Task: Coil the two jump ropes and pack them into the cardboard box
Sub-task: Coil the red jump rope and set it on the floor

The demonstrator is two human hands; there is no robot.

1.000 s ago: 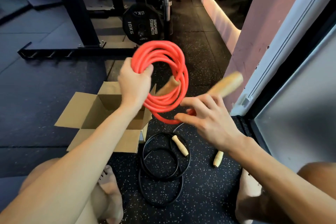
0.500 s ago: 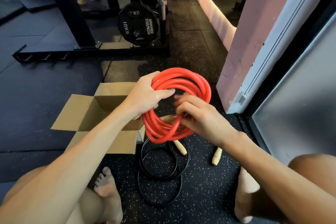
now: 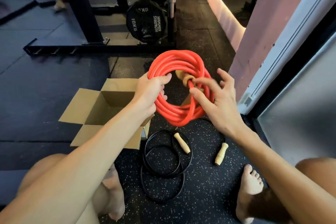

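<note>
I hold a coiled red jump rope point(image 3: 174, 114) in the air to the right of the open cardboard box point(image 3: 101, 107). My left hand point(image 3: 151, 92) grips the coil's left side. My right hand point(image 3: 216, 96) has its thumb and forefinger on a red strand by a wooden handle point(image 3: 188, 79) poking through the coil's middle; its other fingers are spread. A black jump rope point(image 3: 161, 165) lies loosely looped on the floor below, with its two wooden handles point(image 3: 181, 142) point(image 3: 221, 153) apart.
I squat on a speckled rubber floor, bare feet point(image 3: 251, 187) either side of the black rope. A black rack base point(image 3: 91, 48) with a 10 kg plate point(image 3: 145, 22) stands beyond the box. A pink wall point(image 3: 258, 38) and a door frame are close on the right.
The red coil has tilted flatter and moved slightly up and right. My right hand has opened its outer fingers and now pinches a strand by the handle inside the coil.
</note>
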